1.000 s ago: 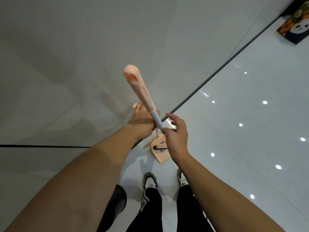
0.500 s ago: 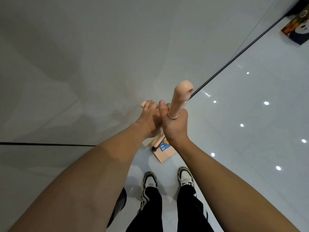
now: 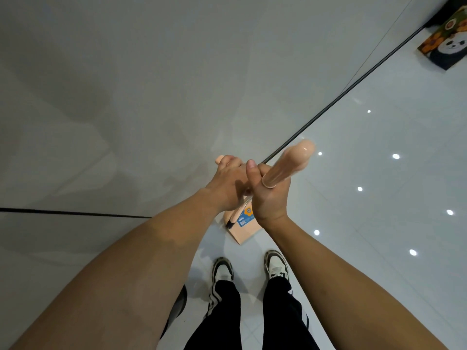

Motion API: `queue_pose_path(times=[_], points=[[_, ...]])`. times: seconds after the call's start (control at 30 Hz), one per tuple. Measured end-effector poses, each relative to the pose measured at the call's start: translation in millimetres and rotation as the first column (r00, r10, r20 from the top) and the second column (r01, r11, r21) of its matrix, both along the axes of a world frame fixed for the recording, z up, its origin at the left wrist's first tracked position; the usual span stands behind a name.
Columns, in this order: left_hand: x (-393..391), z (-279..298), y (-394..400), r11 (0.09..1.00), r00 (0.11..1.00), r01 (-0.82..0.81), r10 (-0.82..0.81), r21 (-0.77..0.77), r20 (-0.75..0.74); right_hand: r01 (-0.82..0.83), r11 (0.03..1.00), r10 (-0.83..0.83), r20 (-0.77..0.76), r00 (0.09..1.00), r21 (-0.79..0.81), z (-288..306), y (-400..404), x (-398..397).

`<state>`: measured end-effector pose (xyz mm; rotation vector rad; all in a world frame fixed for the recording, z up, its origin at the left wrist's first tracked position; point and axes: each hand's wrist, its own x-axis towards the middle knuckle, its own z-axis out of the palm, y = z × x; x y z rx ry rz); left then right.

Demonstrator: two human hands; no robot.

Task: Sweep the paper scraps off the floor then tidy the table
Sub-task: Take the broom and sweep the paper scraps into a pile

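Seen from a head camera looking straight down, a glossy pale tiled floor (image 3: 379, 223) reflects small ceiling lights, and a dark strip marks where it meets a plain grey wall (image 3: 151, 72). A panda-patterned mat (image 3: 447, 46) lies at the upper right. Two sneakers (image 3: 222, 270) and black trousers show at the bottom. The right hand (image 3: 270, 193) has its fingers wrapped in a closed grip around a peach broom handle (image 3: 290, 165), blurred and leaning to the right. The left hand (image 3: 227, 180), just beside it, curls around another peach handle. Below the hands a peach dustpan (image 3: 243, 232) rests on the floor with dark bristles (image 3: 230, 224) at its edge. Compared with half a second ago, the handle leans farther right.
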<state>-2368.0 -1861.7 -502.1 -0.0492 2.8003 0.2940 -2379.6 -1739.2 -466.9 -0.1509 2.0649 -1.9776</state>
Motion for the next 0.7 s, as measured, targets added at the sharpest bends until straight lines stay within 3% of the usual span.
queue_pose_path(times=[0.1,0.23,0.43,0.57,0.7], points=[[0.7,2.8,-30.8,0.996,0.998,0.018,-0.014,-0.084,0.055,0.086,0.994,-0.086,0.001,0.996,0.063,-18.8,42.9,18.9],[-10.2,-1.2,-27.5,0.995,1.0,-0.006,0.004,-0.095,-0.016,0.184,0.98,-0.191,0.087,0.978,0.077,-40.2,68.7,31.1],[-3.8,-4.0,-27.9,0.989,0.999,-0.05,0.051,-0.136,0.002,0.173,0.984,-0.18,0.18,0.967,0.05,-42.9,69.1,21.1],[2.6,7.4,-13.3,0.986,1.0,-0.008,0.011,-0.168,0.015,0.103,0.988,-0.121,0.159,0.98,0.114,-35.8,71.1,22.5],[15.7,24.8,19.0,0.979,0.997,0.06,-0.07,-0.195,-0.045,-0.106,0.929,0.041,0.186,0.982,0.355,-22.1,81.6,27.2]])
